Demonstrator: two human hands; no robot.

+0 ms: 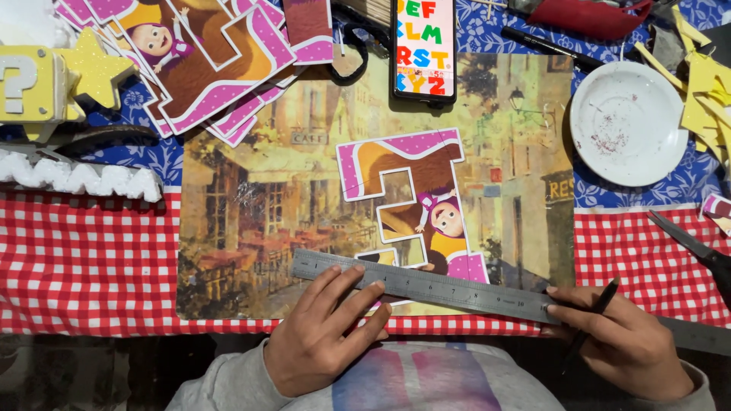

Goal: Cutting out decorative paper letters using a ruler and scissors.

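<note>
Left hand (pixel 327 335) flat, fingers spread, pinning steel ruler (pixel 457 291) across foot of pink cut-out letter (pixel 415 205) on mat (pixel 244 228). Right hand (pixel 624 342) pinches dark pen, maybe knife (pixel 590 320), at ruler's edge. Step: lining up. Next stroke calls for steady ruler.

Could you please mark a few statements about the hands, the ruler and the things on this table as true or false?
1. The left hand presses on the metal ruler. True.
2. The right hand holds scissors. False: it holds a thin dark pen; the scissors lie apart on the checked cloth.
3. The ruler lies across the lower end of the pink cut-out letter. True.
4. The white plate is stacked with yellow strips. False: it is nearly bare; the yellow paper scraps lie beside it.
5. The phone lies above the picture mat. True.
</note>
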